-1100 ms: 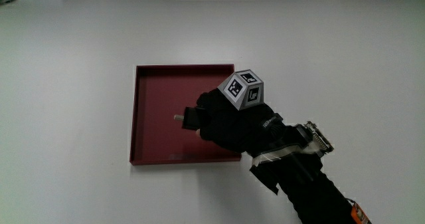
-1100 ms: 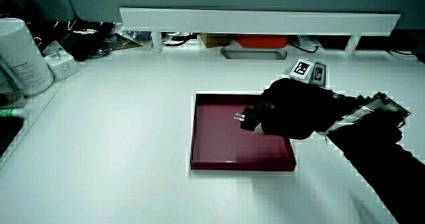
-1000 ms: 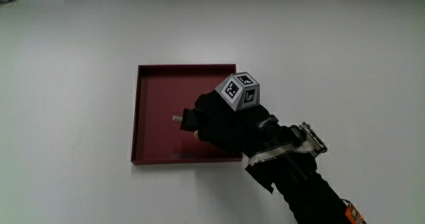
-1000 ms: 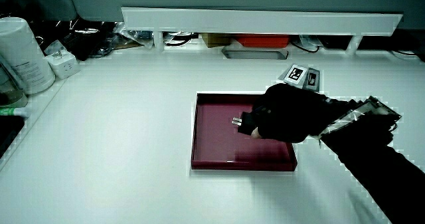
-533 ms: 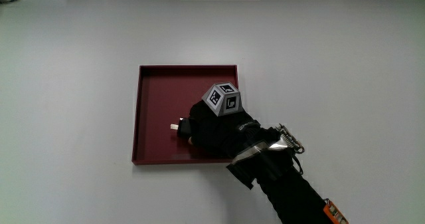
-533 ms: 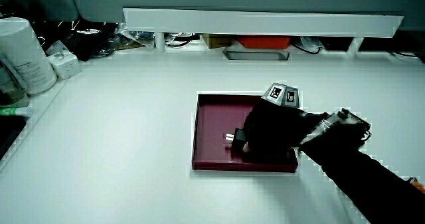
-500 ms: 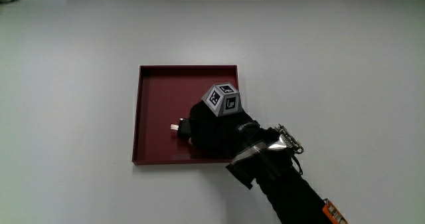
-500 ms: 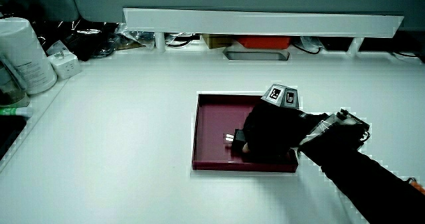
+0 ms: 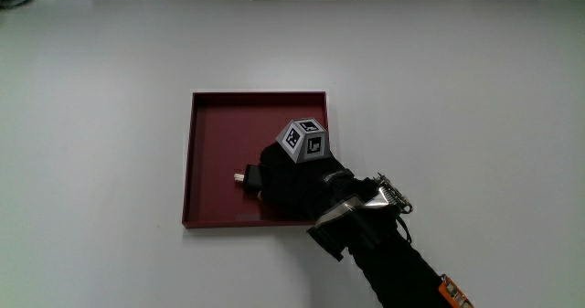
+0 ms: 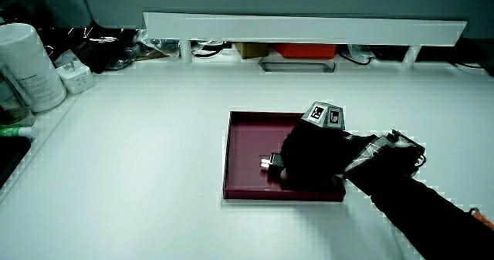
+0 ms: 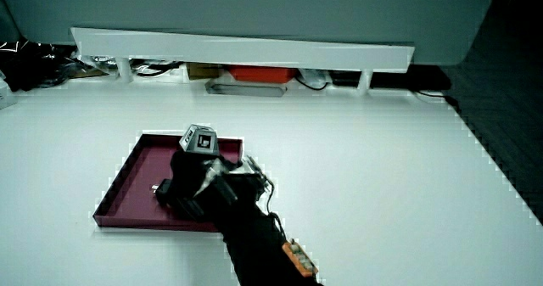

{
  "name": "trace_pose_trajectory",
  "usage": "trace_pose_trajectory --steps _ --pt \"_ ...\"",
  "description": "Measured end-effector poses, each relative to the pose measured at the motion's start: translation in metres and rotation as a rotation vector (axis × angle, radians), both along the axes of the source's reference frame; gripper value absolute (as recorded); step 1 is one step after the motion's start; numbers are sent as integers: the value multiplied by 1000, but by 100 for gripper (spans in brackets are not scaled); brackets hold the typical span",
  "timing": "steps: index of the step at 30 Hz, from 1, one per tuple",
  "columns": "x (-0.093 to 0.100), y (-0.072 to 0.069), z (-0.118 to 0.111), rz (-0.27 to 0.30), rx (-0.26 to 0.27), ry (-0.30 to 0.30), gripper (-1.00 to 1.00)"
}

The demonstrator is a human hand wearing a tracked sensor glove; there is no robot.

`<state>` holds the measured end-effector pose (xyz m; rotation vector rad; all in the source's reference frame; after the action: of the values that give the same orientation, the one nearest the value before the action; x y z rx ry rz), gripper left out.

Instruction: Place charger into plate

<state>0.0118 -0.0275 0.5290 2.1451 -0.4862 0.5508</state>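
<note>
A square dark red plate lies on the white table. The gloved hand is low inside the plate, near the plate's edge closest to the person. Its fingers are curled around a small black charger, whose pale metal prongs stick out from the fingertips. The charger sits at or just above the plate's floor; contact cannot be told. A patterned cube rides on the back of the hand.
A low white partition runs along the table's edge farthest from the person, with cables and an orange item under it. A white cylinder and a white adapter stand at the table's corner in a side view.
The hand carried the charger lower and nearer to the person, down into the plate; in the last half second it barely moved.
</note>
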Motion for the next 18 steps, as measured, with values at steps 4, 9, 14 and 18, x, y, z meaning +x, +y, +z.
trace_pose_trajectory --steps 4,9,14,18 --pt "2 0 6 -5 -14 15 -28" --pt "4 1 5 4 -8 13 -48" --pt "7 1 2 -7 -19 0 -68" --pt "16 -2 -6 -5 -12 -28 -84"
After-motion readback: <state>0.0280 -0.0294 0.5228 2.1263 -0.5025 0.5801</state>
